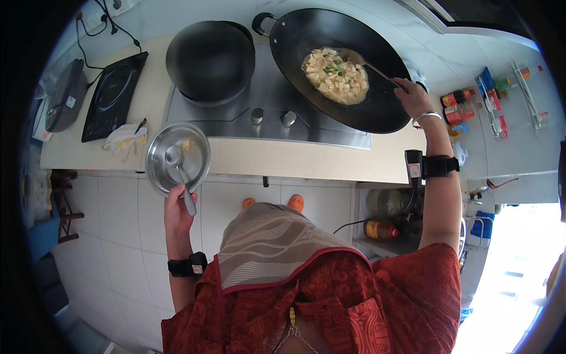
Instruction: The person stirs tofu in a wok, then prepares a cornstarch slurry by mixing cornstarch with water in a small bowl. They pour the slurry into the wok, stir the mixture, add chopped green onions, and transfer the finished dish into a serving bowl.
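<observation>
My left hand [179,205] grips the near rim of a stainless steel bowl [201,155], held at the counter's front edge. A metal spoon [174,157] lies inside the bowl, its handle passing over the rim by my thumb. Some pale food residue clings to the bowl's wall. My right hand [414,98] is closed around the handle of a metal ladle or turner [382,74]. Its head sits in the diced tofu with chopped greens [336,77] and is partly hidden there. The food lies in pale sauce inside a large black wok [292,40] on the right of the stove.
A dark lidded pot [211,62] stands on the left of the steel gas stove [234,128], whose two knobs face me. Farther left are an induction cooktop [112,95] and a glove [127,136]. Several sauce bottles [457,114] stand at the right wall.
</observation>
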Demonstrator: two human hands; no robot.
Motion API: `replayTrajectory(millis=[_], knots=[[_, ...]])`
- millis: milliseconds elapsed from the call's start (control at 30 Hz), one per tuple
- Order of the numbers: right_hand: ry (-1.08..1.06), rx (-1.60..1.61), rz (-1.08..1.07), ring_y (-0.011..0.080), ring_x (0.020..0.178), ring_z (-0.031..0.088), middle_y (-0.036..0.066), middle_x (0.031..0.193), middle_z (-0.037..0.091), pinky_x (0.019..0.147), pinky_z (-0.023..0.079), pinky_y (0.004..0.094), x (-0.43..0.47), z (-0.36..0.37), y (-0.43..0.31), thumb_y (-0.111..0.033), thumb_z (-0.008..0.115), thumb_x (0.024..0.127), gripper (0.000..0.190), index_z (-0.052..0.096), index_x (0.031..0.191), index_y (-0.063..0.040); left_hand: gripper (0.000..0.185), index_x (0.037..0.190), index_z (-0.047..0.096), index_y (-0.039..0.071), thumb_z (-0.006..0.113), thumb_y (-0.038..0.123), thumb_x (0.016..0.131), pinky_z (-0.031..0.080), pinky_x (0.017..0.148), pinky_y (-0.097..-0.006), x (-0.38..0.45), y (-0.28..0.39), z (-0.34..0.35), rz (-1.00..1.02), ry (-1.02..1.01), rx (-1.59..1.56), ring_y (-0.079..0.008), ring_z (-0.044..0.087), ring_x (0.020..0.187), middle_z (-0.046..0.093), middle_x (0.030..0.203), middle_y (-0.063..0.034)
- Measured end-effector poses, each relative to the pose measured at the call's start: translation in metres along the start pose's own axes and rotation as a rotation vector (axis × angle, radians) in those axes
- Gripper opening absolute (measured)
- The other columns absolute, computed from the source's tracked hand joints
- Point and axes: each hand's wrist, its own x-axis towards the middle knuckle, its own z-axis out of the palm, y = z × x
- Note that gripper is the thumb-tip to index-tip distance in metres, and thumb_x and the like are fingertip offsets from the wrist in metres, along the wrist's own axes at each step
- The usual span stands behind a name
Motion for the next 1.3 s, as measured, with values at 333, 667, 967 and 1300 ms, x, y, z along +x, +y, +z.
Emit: replayTrajectory(millis=[333, 667, 967, 1300], knots=[[-0.033, 0.201, 0.212, 0.0263, 0.081, 0.063, 0.018, 0.090, 0.065, 0.077, 0.048, 0.0351, -0.052, -0.010, -0.002, -0.022, 0.057, 0.085, 0.038, 0.059, 0.122, -0.009, 0.017, 0.095, 0.055, 0.001, 0.061, 0.012, 0.084, 0.051, 0.061, -0.0245, 0.010, 0.004, 0.000, -0.008, -0.025, 0.005, -0.0140, 0.058, 0.071, 0.058, 0.083, -0.0045], [-0.091, 0.091, 0.166, 0.0155, 0.067, 0.054, 0.010, 0.076, 0.061, 0.067, 0.045, 0.0300, -0.142, -0.043, 0.036, -0.014, 0.059, 0.084, 0.036, 0.060, 0.121, -0.014, 0.013, 0.091, 0.057, 0.000, 0.060, 0.012, 0.085, 0.050, 0.062, -0.0243, 0.013, 0.012, -0.004, 0.009, -0.058, -0.026, -0.0141, 0.058, 0.071, 0.059, 0.083, -0.0061], [-0.039, -0.354, 0.205, 0.0307, 0.096, 0.057, 0.013, 0.106, 0.063, 0.085, 0.045, 0.0368, -0.147, 0.002, 0.015, -0.016, 0.065, 0.082, 0.043, 0.056, 0.124, -0.018, 0.012, 0.091, 0.057, 0.001, 0.059, 0.012, 0.086, 0.049, 0.061, -0.0248, 0.016, 0.017, -0.003, 0.012, -0.074, -0.019, -0.0137, 0.057, 0.071, 0.059, 0.082, -0.0044], [-0.152, 0.068, -0.585, 0.0267, 0.097, 0.060, 0.016, 0.105, 0.062, 0.084, 0.050, 0.0382, -0.087, 0.174, -0.135, -0.016, 0.060, 0.082, 0.017, 0.067, 0.095, -0.009, 0.015, 0.092, 0.056, -0.001, 0.059, 0.012, 0.085, 0.049, 0.059, -0.0252, -0.003, 0.023, -0.014, 0.030, -0.022, 0.002, -0.0147, 0.057, 0.070, 0.059, 0.082, -0.0057]])
